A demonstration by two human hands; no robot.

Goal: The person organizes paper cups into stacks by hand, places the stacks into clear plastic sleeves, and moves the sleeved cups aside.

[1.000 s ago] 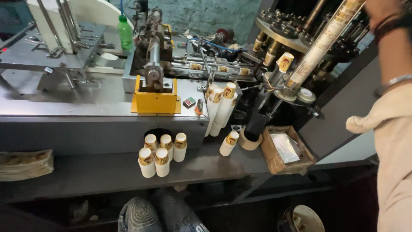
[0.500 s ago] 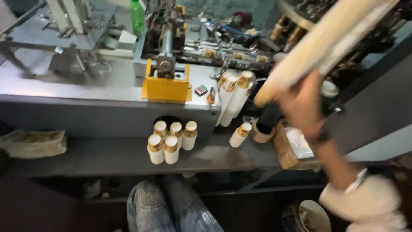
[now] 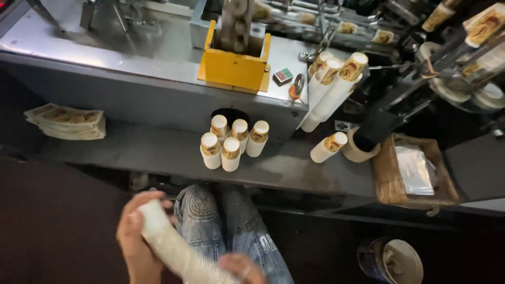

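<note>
A long white stack of nested paper cups lies slanted across my lap, above my jeans. My left hand grips its upper end. My right hand holds its lower end at the bottom edge of the view. On the grey shelf in front of me stand several short stacks of printed paper cups. One more cup stack lies tilted to their right.
A yellow machine part sits on the steel machine table. Leaning cup stacks rest at its right edge. A pile of flat printed paper blanks lies at the shelf's left. A brown tray sits at right, a bucket below it.
The long cup stack, held high at the right by my right hand before, is now down over my lap with both hands on it. The view has tilted downward.
</note>
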